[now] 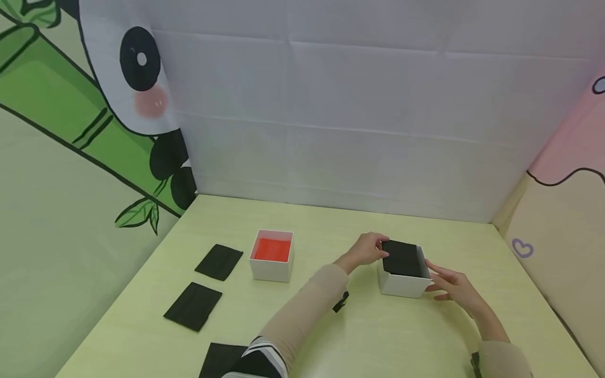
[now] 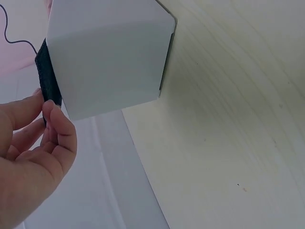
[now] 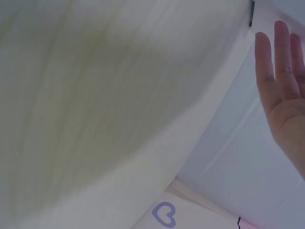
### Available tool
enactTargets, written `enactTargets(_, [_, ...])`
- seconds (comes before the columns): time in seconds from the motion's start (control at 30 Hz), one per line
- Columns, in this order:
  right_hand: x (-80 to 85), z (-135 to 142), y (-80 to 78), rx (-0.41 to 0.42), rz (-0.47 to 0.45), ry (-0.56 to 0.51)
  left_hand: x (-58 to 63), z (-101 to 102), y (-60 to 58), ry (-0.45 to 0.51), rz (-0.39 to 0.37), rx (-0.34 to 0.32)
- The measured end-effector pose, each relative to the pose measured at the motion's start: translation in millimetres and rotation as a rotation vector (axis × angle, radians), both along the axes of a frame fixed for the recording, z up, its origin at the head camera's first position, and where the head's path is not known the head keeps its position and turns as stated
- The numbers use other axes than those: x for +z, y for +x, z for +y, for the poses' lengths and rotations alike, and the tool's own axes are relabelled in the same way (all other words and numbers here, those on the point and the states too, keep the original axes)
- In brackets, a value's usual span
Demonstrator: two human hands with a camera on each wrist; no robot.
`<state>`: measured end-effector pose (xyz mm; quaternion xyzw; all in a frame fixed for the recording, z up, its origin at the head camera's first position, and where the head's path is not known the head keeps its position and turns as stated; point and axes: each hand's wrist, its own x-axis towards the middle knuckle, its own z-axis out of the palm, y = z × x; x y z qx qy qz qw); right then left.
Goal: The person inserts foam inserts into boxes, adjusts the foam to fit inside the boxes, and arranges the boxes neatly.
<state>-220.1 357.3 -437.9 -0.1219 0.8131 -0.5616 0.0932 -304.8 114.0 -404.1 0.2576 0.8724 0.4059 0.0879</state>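
Observation:
On the right of the table stands a white box, a folded black cloth lying over most of its top. My left hand pinches the cloth's left edge between thumb and fingers. In the left wrist view the cloth shows as a thick dark strip along the box's rim, gripped by my left hand. At the box's right wall is my right hand, fingers extended with the tips right at the wall. The right wrist view shows these fingers nearly straight.
A second white box with a red piece inside stands left of centre. Black cloth squares lie on the left: one at the back, one in the middle, one near the front, partly behind my left sleeve. A white wall closes off the back.

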Motion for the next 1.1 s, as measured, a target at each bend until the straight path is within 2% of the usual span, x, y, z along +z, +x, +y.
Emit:
enactTargets(0.3, [0.7,-0.8,-1.1,0.008,0.002,-0.001,2.2,6.0,2.5,-0.078,0.046,-0.02])
enactTargets(0.7, [0.7,-1.8,-1.4,-0.019,-0.008,0.027,0.3,12.5,6.6,-0.213,0.162,-0.027])
enactTargets(0.8, [1.1,-2.0,-1.2,-0.028,-0.006,0.034,0.7,12.6,8.6,-0.286,0.235,-0.014])
enactTargets(0.93, [0.5,-1.7,-0.9,-0.036,-0.006,0.04,0.3,12.2,12.0,-0.383,0.367,-0.009])
enactTargets(1.1, [-1.5,-1.0,-0.2,-0.034,-0.012,0.025,-4.8,12.7,14.8,-0.493,0.511,-0.012])
